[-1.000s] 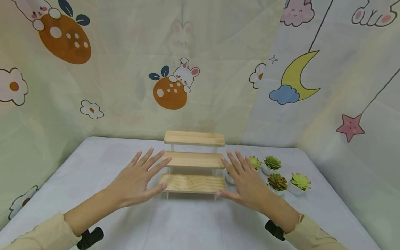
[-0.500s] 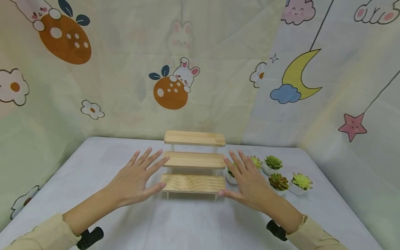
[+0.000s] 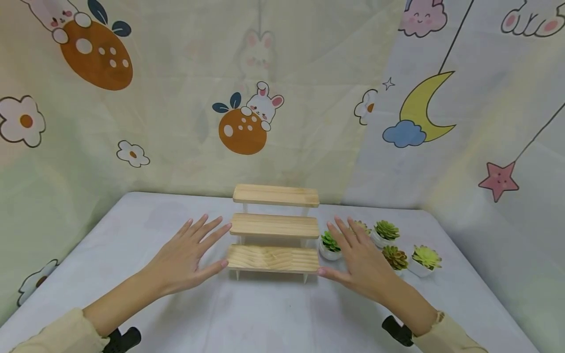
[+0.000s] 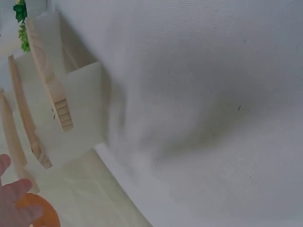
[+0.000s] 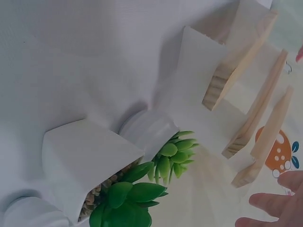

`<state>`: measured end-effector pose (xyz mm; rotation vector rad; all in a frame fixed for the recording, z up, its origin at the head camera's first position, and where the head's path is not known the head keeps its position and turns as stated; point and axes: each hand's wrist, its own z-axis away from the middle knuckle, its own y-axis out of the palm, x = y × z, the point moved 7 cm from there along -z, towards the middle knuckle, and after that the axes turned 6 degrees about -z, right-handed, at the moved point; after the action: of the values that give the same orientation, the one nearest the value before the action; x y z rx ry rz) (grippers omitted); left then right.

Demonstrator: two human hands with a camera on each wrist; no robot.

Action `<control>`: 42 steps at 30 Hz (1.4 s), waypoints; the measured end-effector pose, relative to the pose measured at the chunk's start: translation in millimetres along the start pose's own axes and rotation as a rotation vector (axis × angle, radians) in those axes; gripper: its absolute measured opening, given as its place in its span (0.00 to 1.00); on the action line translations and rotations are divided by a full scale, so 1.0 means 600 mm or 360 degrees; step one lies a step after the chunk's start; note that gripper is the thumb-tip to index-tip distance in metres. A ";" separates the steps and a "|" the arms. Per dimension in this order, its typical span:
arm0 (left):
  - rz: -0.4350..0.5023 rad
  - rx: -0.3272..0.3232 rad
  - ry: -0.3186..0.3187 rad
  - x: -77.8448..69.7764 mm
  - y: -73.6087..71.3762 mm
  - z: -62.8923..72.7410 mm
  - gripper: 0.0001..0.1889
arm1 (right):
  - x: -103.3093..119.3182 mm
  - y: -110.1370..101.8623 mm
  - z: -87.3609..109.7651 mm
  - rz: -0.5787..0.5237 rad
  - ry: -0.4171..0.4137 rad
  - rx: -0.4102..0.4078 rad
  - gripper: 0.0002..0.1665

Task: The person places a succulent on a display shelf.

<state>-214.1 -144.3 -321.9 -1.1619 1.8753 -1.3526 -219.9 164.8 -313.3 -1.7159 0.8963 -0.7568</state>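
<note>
A three-tier wooden display stand (image 3: pixel 273 225) with pale side supports is at the middle of the table. To its left, my left hand (image 3: pixel 183 260) is held with fingers straight and spread, holding nothing. My right hand (image 3: pixel 366 267) has its fingers spread likewise, on the stand's right side and in front of the small potted succulents. A bright green succulent (image 3: pixel 330 242) shows just left of that hand. Behind its fingers, another succulent (image 3: pixel 362 226) is partly hidden. In the right wrist view, a white pot (image 5: pixel 90 158) with pebbles and broad green leaves is close by.
Further right on the white-covered table (image 3: pixel 273 318) are a green succulent (image 3: pixel 386 229), a brownish one (image 3: pixel 395 257) and a yellow-green one (image 3: pixel 425 257), in white pots. A cartoon-printed cloth (image 3: pixel 309 122) hangs round the table's back and sides. Each wrist wears a black device (image 3: pixel 123 339).
Both hands have drifted slightly apart, the left toward the left and the right toward the right, uncovering more of the bright green succulent. The stand and pots stay where they were.
</note>
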 end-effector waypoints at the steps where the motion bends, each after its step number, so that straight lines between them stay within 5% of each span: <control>1: 0.0006 0.0000 -0.0011 0.002 0.002 0.001 0.36 | -0.001 -0.001 0.001 -0.0004 0.0005 -0.0003 0.57; 11: 0.0172 -0.0073 -0.0146 0.019 0.020 0.018 0.36 | -0.018 -0.004 0.014 -0.0133 0.0085 -0.0025 0.57; 20: 0.0328 -0.0084 -0.0250 0.029 0.039 0.026 0.38 | -0.050 0.001 0.033 -0.0375 0.0289 -0.0005 0.59; 30: 0.0558 0.0033 -0.0402 0.037 0.074 0.027 0.40 | -0.083 0.008 0.060 -0.0603 0.0477 0.0009 0.59; 42: 0.1076 0.0024 -0.0356 0.030 0.108 0.018 0.40 | -0.121 0.034 0.086 -0.0684 0.0676 0.0054 0.60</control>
<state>-234.8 -157.3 -385.4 -0.5486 1.8427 -0.8181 -220.2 247.4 -352.6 -1.7701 0.7895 -1.4543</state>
